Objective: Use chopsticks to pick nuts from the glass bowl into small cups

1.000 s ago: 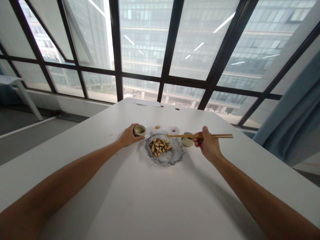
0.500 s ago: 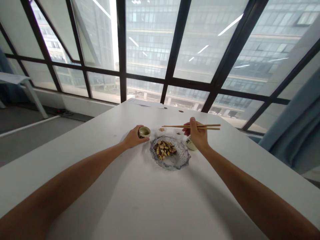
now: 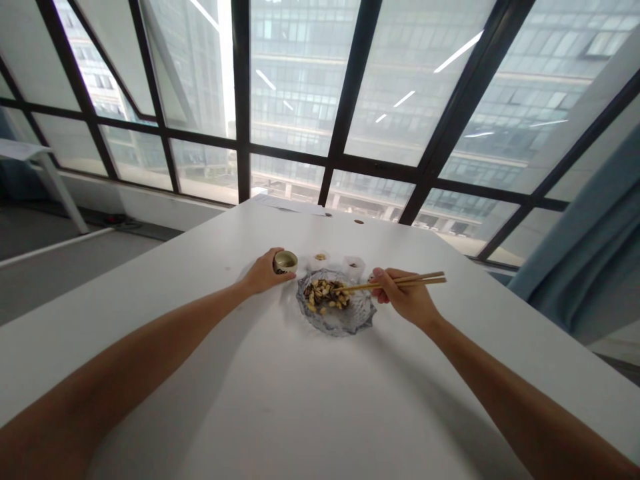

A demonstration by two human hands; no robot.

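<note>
My left hand (image 3: 263,273) is closed around a small green-and-cream cup (image 3: 286,261) at the left of a clear glass plate (image 3: 360,321). A heap of mixed brown and yellowish pieces, like nuts or seeds, (image 3: 325,295) covers the plate's left part. In my right hand (image 3: 407,297) is a pair of wooden chopsticks (image 3: 425,278), held nearly level with their tips pointing left into the heap. Whether the tips pinch a piece is too small to tell.
Behind the plate stand two small white cups: the left one (image 3: 319,263) holds pale pieces, the right one (image 3: 354,267) something dark. Paper (image 3: 290,204) lies at the far edge of the white table (image 3: 280,400), near the windows. A blue curtain (image 3: 565,267) hangs at right.
My right hand has come down with the chopsticks, bringing their tips from above the small white cups into the heap. It now covers the greenish item right of the plate. My left hand still holds its cup.
</note>
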